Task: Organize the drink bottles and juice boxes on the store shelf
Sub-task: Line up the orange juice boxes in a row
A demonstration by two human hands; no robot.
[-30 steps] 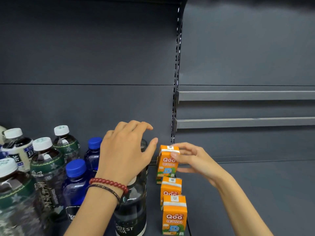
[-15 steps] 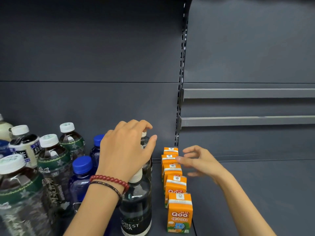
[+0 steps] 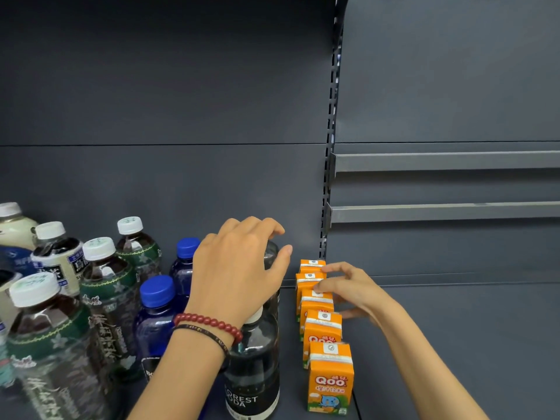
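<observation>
Several orange Qoo juice boxes (image 3: 330,380) stand in a single file running from the shelf front to the back wall. My right hand (image 3: 354,291) lies against the right side of that row, fingers spread, with fingertips on the tops of the middle boxes. To their left stands a dark Forest Soda bottle (image 3: 253,374), with a second dark bottle (image 3: 271,256) behind it. My left hand (image 3: 239,268), with a red bead bracelet, curls over the top of the rear bottle, thumb on its right side.
Blue-capped blue bottles (image 3: 157,316) and white-capped tea bottles with green labels (image 3: 106,286) crowd the left of the shelf. A slotted upright (image 3: 330,147) divides the bays. Two grey rails (image 3: 439,212) cross the right bay's back wall above the bare shelf floor (image 3: 469,344).
My right hand let go of the juice box it had set at the back of the row, opened, then came to rest against the row. My left hand stayed on the bottle.
</observation>
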